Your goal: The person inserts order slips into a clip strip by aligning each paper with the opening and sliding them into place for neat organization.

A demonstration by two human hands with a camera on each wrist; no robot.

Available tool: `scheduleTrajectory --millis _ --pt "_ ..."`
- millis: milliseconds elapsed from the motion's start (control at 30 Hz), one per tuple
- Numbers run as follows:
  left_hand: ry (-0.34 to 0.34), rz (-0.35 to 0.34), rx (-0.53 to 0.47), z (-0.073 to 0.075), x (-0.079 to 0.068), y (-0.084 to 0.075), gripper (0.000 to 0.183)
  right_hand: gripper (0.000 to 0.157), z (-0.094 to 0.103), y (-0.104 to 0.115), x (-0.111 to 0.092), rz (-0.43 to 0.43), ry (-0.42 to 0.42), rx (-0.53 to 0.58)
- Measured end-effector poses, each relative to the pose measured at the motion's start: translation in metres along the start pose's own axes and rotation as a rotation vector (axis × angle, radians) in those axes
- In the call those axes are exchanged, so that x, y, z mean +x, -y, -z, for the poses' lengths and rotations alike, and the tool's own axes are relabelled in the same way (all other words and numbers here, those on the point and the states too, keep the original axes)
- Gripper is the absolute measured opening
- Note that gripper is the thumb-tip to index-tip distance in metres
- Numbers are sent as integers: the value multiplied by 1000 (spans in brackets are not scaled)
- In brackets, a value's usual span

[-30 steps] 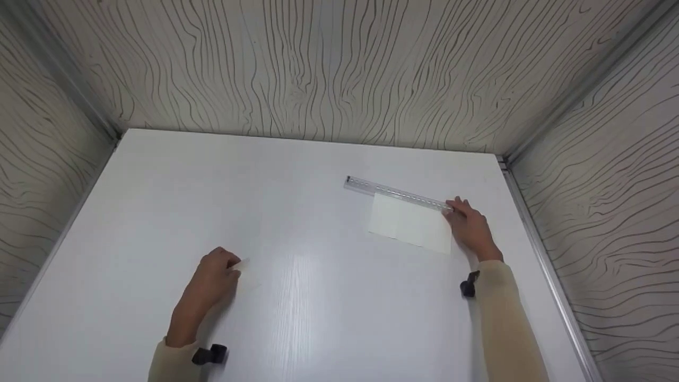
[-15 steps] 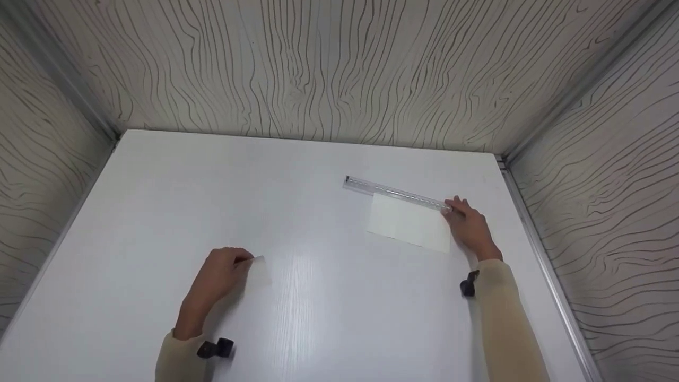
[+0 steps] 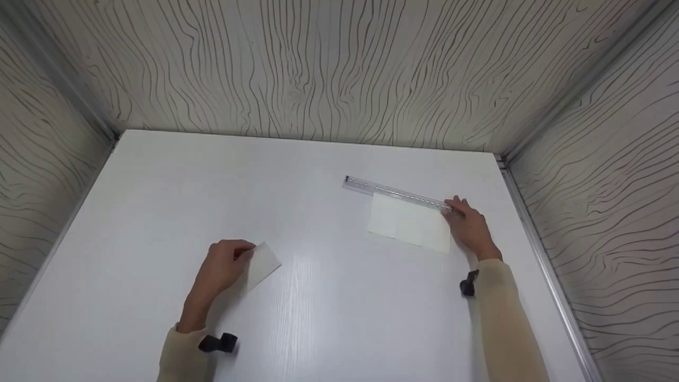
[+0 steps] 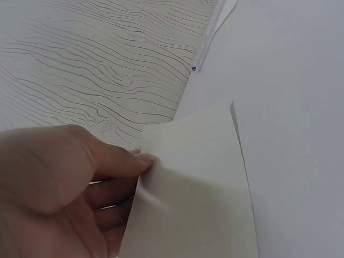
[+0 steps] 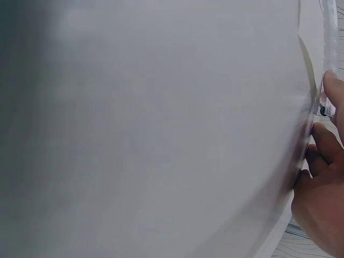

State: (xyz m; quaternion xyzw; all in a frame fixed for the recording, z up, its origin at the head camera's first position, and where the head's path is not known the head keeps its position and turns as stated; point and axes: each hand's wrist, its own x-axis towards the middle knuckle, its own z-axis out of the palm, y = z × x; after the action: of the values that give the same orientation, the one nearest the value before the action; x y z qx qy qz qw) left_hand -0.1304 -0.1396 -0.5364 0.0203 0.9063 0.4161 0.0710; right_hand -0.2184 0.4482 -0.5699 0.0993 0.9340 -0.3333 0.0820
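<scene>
My left hand (image 3: 223, 268) pinches a small cream piece of paper (image 3: 263, 265) by its edge, thumb on the near face, over the left middle of the table. Seen from the left wrist, the paper (image 4: 188, 183) stands tilted up with a slight bend near the thumb. My right hand (image 3: 471, 227) grips the right end of a clear plastic ruler (image 3: 398, 195), thumb on the near side and fingers beyond it. Along the ruler's near edge lies a wider cream sheet of paper (image 3: 408, 223), with faint upright lines across it. In the right wrist view the thumb (image 5: 334, 88) touches the ruler's end.
The white table (image 3: 318, 329) is glossy, with a light reflection in the middle. Wood-grain patterned panels (image 3: 318, 69) enclose it at the back and sides, and metal rails (image 3: 551, 265) run along its sides. A small black camera (image 3: 218, 343) sits at the left wrist.
The left hand has shifted right and slightly toward the back, turning the small piece of paper so that more of its face shows. The right hand, ruler and wider sheet stay put.
</scene>
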Motion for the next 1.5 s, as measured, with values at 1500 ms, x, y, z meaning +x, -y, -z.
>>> scheduleTrajectory --millis 1500 --pt "-117 118 -223 -24 40 -23 25 66 -1 2 1 -32 0 -29"
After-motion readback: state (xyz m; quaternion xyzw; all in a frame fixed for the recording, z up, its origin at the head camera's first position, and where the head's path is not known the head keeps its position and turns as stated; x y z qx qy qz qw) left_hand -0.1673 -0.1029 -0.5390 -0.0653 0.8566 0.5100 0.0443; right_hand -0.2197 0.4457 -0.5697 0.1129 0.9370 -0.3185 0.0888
